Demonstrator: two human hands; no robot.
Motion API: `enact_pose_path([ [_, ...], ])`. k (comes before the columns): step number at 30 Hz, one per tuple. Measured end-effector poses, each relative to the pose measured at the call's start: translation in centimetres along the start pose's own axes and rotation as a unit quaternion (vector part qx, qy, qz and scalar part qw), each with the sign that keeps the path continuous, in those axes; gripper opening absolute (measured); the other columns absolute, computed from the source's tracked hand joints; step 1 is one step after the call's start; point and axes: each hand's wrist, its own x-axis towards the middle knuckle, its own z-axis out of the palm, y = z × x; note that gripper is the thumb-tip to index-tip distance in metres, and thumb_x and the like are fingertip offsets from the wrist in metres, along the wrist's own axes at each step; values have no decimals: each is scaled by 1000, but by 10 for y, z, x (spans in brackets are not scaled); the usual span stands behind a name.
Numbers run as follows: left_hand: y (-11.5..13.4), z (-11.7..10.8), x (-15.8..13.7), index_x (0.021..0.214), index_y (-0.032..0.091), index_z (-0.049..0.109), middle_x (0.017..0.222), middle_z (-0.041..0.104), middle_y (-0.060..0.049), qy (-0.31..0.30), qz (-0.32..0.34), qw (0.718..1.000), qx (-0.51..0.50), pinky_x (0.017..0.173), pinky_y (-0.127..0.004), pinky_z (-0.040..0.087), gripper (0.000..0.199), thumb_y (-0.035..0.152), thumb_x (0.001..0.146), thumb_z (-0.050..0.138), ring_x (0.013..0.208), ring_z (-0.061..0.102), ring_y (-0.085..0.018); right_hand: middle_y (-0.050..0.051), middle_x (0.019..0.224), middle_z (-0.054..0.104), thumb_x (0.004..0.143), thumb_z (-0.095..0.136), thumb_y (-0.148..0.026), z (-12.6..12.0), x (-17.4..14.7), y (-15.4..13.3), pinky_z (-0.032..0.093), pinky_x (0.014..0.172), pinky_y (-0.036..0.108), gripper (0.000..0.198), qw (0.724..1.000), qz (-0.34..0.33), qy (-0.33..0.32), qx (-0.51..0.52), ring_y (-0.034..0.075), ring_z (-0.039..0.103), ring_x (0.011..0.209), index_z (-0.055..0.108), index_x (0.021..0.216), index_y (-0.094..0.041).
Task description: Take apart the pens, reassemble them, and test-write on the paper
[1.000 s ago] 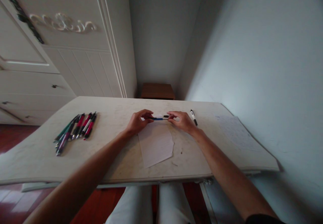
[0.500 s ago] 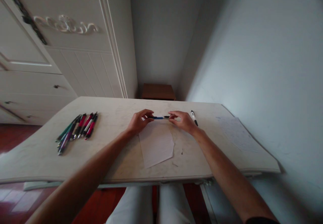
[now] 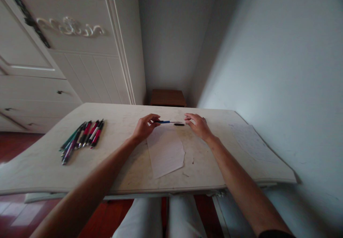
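My left hand (image 3: 146, 126) pinches a blue pen barrel (image 3: 164, 122) above the table. A thin refill (image 3: 176, 122) sticks out of the barrel to the right. Close by, a short black pen part (image 3: 179, 124) lies just beyond the top of a torn sheet of paper (image 3: 166, 154). My right hand (image 3: 197, 125) is off the refill's right end, thumb and fingers slightly apart, with nothing visible between them. It mostly hides the white-and-black pen behind it.
Several pens (image 3: 83, 134) in red, black, green and purple lie bunched on the table's (image 3: 120, 111) left side. A thin written sheet (image 3: 252, 143) lies at the right near the wall. A small brown wooden stand (image 3: 168, 97) is beyond the far edge.
My right hand has moved right, away from the blue barrel, so more of the refill and the black part show. The white-and-black pen is now mostly covered by that hand.
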Motion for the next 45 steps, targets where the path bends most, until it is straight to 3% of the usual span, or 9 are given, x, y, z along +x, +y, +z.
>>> enact_pose_path([
  [7, -3, -6, 4, 95, 18, 68, 88, 74, -5, 38, -5, 999, 1, 71, -31, 54, 22, 28, 76, 68, 77, 67, -18, 6, 102, 74, 80, 71, -17, 9, -3, -2, 44, 92, 42, 41, 997, -33, -63, -33, 24, 62, 98, 64, 120, -23],
  [19, -5, -5, 4, 95, 17, 68, 88, 74, -6, 22, 1, 1000, 2, 72, -32, 53, 23, 31, 77, 68, 79, 67, -19, 5, 95, 74, 76, 75, -14, 9, -3, -8, 40, 88, 41, 40, 994, -27, -78, -65, 25, 61, 95, 68, 114, -22],
  [28, -6, -6, 4, 95, 18, 68, 88, 74, -6, 27, -9, 1000, 4, 73, -33, 53, 23, 29, 75, 67, 78, 67, -19, 4, 89, 76, 78, 70, -14, 3, 0, -6, 43, 88, 41, 31, 998, -15, -30, -54, 24, 63, 91, 71, 107, -24],
  [37, -3, -7, 4, 94, 18, 68, 88, 74, -6, 30, -7, 1000, 1, 73, -33, 52, 22, 29, 76, 67, 78, 67, -19, 7, 95, 73, 83, 61, -22, -10, 2, 14, 53, 85, 36, 32, 994, 74, 48, 58, 19, 68, 85, 67, 114, -20],
  [45, -5, -8, 5, 95, 19, 68, 89, 74, -5, 26, -6, 999, 30, 75, -34, 52, 20, 26, 77, 66, 80, 67, -20, 6, 89, 74, 79, 65, -20, -10, 2, 16, 55, 80, 34, 30, 992, 70, 27, 99, 18, 69, 79, 70, 109, -19],
])
